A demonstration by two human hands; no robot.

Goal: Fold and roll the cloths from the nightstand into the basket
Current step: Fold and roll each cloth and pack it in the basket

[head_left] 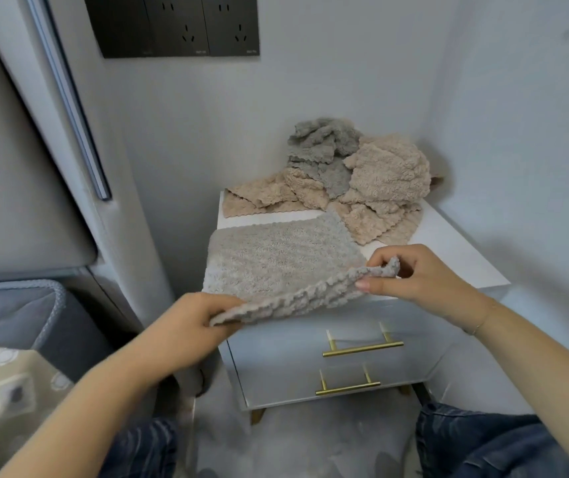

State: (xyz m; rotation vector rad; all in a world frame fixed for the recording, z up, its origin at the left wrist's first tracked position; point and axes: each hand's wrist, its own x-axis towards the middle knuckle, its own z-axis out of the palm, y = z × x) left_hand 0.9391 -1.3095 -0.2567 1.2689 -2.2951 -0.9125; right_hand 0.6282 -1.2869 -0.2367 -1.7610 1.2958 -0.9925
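The grey cloth (276,260) looks light, soft and floppy, so both hands, left (200,326) and right (421,274), pinch its 2 near corners.

The front left part of the nightstand (448,250) top is covered by the grey cloth (276,260), and its back corner is buried under the heap of cloths (362,174), where the number of pieces cannot be told. The fingertips of the left hand (193,322) are hidden beneath the cloth's near edge. The basket (17,315) is cut off by the left edge of the view, and the small print on the wall sockets (172,25) is too blurred to be read.
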